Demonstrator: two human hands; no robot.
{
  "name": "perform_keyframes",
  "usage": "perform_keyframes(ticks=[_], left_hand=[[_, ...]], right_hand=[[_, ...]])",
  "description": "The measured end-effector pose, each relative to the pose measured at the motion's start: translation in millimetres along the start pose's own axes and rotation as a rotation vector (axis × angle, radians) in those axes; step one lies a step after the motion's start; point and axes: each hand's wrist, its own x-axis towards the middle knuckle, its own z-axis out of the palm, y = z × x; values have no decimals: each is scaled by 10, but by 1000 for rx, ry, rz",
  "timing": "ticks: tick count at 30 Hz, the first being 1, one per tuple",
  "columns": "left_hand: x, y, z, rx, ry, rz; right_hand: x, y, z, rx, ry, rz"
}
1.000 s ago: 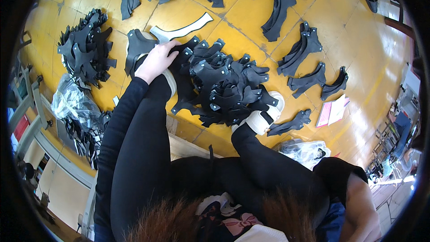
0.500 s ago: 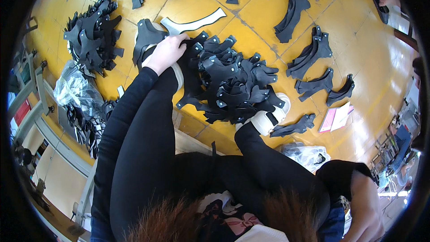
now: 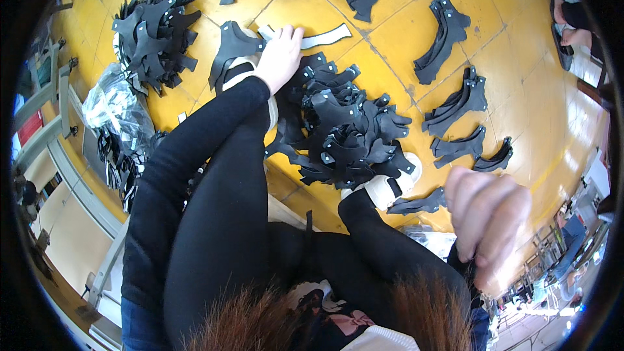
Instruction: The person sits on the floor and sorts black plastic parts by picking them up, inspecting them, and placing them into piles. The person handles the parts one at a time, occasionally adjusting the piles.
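My left hand (image 3: 281, 58) reaches forward over my left shoe, its fingers stretched across a curved, white-faced strip (image 3: 327, 38) on the floor; the thumb is hidden. Just left of it, a dark grey forked cut piece (image 3: 235, 42) lies against the shoe (image 3: 238, 70). Between my feet sits a large heap of similar dark grey pieces (image 3: 338, 107), several bearing small white marks. My right hand (image 3: 487, 218) is raised at the right, blurred, with its fingers curled in; whatever they may hold is hidden.
Another pile of dark pieces (image 3: 153, 42) stands at the far left, beside a clear plastic bag (image 3: 117, 101) and a metal frame (image 3: 81, 185). Small stacks (image 3: 443, 39) lie in an arc on the yellow tiled floor (image 3: 383, 45). Another person's foot (image 3: 572, 38) shows at far right.
My left hand has moved forward and right, from the heap's edge onto the white-faced strip. My right hand has risen from the lower right, now covering the pink-and-white papers' place. The view has shifted slightly.
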Motion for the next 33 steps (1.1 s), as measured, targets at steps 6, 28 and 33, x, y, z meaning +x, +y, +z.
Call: perform_keyframes(ticks=[6,28,33], left_hand=[[210,112,-155,-227,5,27],[-144,778,-750,-231,4,1216],[-110,747,-794,-270,-12,1151]], right_hand=[[-298,230,145,-162,257,288],[-631,1501,-5,-256,838,742],[-695,1552,-18,-230,847,748]])
